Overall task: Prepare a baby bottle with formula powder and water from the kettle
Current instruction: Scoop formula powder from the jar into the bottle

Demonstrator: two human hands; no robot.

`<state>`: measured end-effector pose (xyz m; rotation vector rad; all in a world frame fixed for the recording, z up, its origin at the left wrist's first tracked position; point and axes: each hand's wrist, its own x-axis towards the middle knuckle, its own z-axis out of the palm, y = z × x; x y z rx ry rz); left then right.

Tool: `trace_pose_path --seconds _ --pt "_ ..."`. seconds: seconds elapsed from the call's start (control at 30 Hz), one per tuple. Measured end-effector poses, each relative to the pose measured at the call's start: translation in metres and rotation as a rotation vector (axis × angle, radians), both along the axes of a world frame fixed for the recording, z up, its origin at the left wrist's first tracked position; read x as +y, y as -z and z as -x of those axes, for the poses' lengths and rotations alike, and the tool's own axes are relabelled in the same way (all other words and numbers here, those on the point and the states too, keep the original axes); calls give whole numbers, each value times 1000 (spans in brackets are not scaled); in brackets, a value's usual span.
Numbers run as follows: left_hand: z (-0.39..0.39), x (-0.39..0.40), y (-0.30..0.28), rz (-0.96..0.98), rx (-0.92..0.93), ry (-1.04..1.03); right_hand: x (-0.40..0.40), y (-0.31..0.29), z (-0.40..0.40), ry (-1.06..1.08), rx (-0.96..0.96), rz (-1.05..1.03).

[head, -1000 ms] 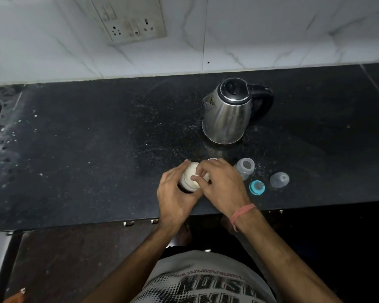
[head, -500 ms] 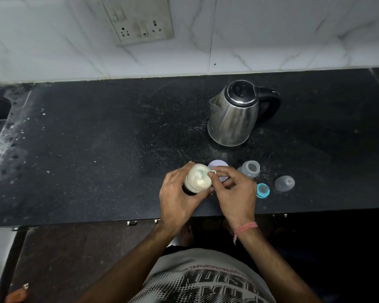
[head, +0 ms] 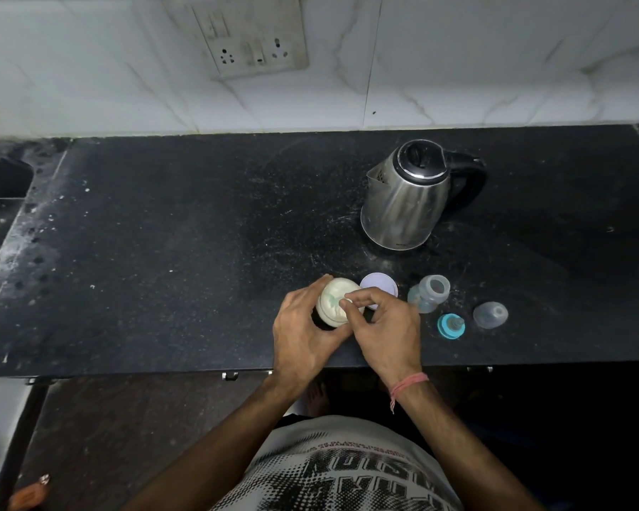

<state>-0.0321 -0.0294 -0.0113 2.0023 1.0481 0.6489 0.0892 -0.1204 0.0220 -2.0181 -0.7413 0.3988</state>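
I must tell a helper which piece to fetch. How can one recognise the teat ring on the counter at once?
Start at the steel kettle on the black counter and look toward the front edge. Three small pieces lie right of the hands: an open bottle, the teat ring and a clear cap. The ring lies lowest, and only it is bright blue.

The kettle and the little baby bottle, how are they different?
The kettle is big, shiny metal with a black lid on; the baby bottle is small, see-through and open at the top. The kettle has a black handle; the bottle has none. Both stand on the black counter, untouched.
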Motion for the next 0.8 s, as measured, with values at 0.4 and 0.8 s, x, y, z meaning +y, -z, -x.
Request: trace_pose_path --seconds 0.4,0.8 --pt "-3 7 2 -11 0 -2 -16 -11 -9 16 -54 -60" --pt "-6 11 1 -3 8 -18 -12 3 -16 134 199 -105"
